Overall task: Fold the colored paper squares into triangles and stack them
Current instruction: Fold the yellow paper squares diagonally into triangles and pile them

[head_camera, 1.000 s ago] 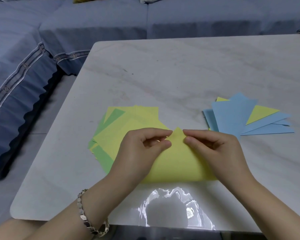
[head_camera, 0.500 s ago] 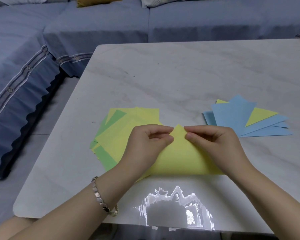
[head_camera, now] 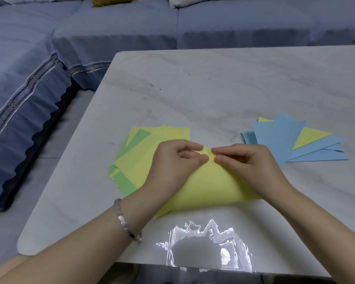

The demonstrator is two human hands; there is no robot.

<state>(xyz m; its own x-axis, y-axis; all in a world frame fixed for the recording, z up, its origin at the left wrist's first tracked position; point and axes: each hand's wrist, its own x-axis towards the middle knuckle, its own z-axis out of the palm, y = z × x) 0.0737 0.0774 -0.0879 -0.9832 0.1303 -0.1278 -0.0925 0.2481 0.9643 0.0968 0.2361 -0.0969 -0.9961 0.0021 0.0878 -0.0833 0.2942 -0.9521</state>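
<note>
A yellow paper sheet (head_camera: 211, 185) lies bent over in front of me on the table, its far corner brought up to a point between my hands. My left hand (head_camera: 172, 162) pinches that corner from the left, and my right hand (head_camera: 248, 162) pinches it from the right, fingertips almost meeting. Under and left of the sheet sits a loose pile of yellow and green squares (head_camera: 135, 152). At the right lies a fanned stack of folded triangles (head_camera: 295, 140), mostly blue with one yellow showing.
The white marble table (head_camera: 213, 89) has a rounded left edge and a glossy glare patch near its front edge (head_camera: 205, 247). A blue sofa (head_camera: 70, 48) wraps around the far and left sides, close to the table.
My hands have closed in on the yellow sheet's top corner, so less of the tip shows between the fingertips. The camera view has tilted slightly; the piles have not moved.
</note>
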